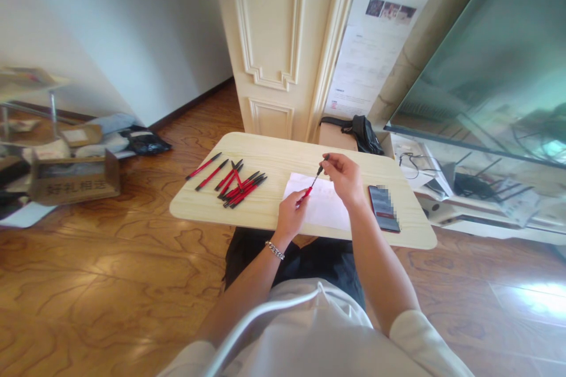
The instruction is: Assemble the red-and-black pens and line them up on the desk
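Note:
My left hand point(290, 212) is closed around the red barrel point(306, 195) of a pen, held above the sheet of white paper point(325, 206). My right hand point(344, 175) pinches the black end piece point(323, 165) of the same pen. Between the two parts shows a thin dark rod that looks like the refill; whether it is joined to either part, I cannot tell. On the table's left side lie several red and black pens point(243, 189), some piled across each other and two set apart. A phone point(384, 208) rests to the right of my right forearm.
The small light wood table point(411, 230) has rounded corners and stands close over my lap. Behind it are a cream door panel point(269, 17) and a black bag point(365, 134). A cardboard box point(75, 179) and packages lie on the floor at left.

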Motion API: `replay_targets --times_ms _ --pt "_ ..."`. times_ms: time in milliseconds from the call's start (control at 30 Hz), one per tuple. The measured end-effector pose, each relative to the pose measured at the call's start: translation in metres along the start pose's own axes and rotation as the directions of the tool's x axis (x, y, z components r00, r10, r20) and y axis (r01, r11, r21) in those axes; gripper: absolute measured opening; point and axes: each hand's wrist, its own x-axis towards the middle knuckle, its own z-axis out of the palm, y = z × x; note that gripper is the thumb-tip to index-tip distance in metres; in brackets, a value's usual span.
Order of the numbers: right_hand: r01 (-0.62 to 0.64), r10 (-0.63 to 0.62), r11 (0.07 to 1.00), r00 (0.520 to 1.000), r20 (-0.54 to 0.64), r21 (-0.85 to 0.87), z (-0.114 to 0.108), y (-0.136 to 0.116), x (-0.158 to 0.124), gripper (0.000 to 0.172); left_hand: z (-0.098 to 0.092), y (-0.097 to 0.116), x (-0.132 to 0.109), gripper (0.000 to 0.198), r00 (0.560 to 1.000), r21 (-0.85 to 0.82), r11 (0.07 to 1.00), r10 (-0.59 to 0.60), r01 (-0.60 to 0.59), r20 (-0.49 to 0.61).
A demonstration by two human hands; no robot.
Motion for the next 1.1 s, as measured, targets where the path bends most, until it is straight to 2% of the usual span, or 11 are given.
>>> replay_targets --times_ms 533,833,933,1100 --pt "-0.014 0.028 0.996 0.988 0.155 -0.09 0.007 0.023 -0.019 0.026 0.001 -0.004 0.0 0.033 1.0 -0.081 0.996 -0.026 0.026 0.005" --pt "-0.092 0.099 0.995 0.967 0.235 -0.042 0.003 0.03 -0.016 0.023 -0.001 -0.003 -0.001 0.039 0.991 -0.211 0.974 -0.064 0.088 0.117" --pt "-0.091 0.101 0.994 0.977 0.188 -0.059 0.005 0.034 -0.017 0.022 -0.001 -0.004 -0.001 0.039 0.992 -0.214 0.973 -0.071 0.091 0.103" --pt "-0.066 0.068 0.99 0.998 0.008 -0.121 0.013 0.04 -0.023 0.024 0.0 -0.005 0.0 0.035 0.997 -0.184 0.98 -0.064 0.07 0.038"
